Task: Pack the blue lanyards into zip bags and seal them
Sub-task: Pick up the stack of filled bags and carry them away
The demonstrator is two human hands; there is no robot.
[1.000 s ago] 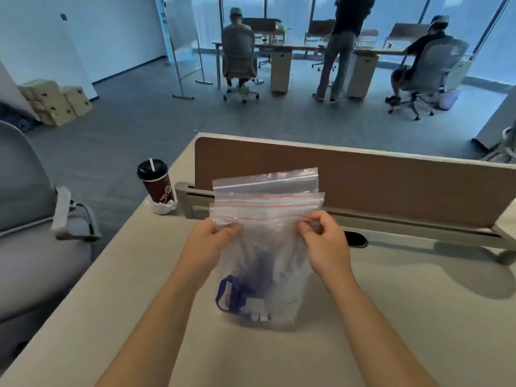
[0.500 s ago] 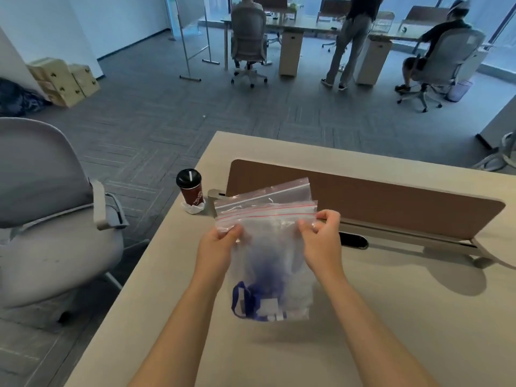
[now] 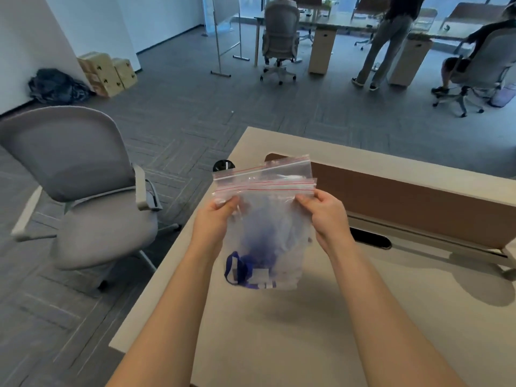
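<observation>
zip bag [image 3: 275, 216]: clear, red lines | lanyard [image 3: 245, 268]: blue | desk [image 3: 321, 317]: beige | divider [image 3: 405, 196]: brown

Clear plastic-film zip bags [image 3: 268, 213], centre frame: thin, glossy, wrinkled, slightly cloudy. Red lines are printed along the zip strips.
Blue woven-cloth lanyard [image 3: 247, 263] inside, lower centre: matt strap, looks like flat fabric webbing. Small white bits by it, material unclear.
Beige surface [image 3: 335, 317]: smooth, matt to low sheen, looks like laminate.
Brown divider panel [image 3: 418, 196], right: matt, even. Felt or board, can't tell.
Grey office chair [image 3: 69, 157], left: matt cloth or mesh on back and seat, smooth pale plastic armrests.
Grey carpet floor [image 3: 195, 107]: matt, coarse, tile pattern.
Tan cardboard boxes [image 3: 106, 71], upper left: dull paperboard.
</observation>
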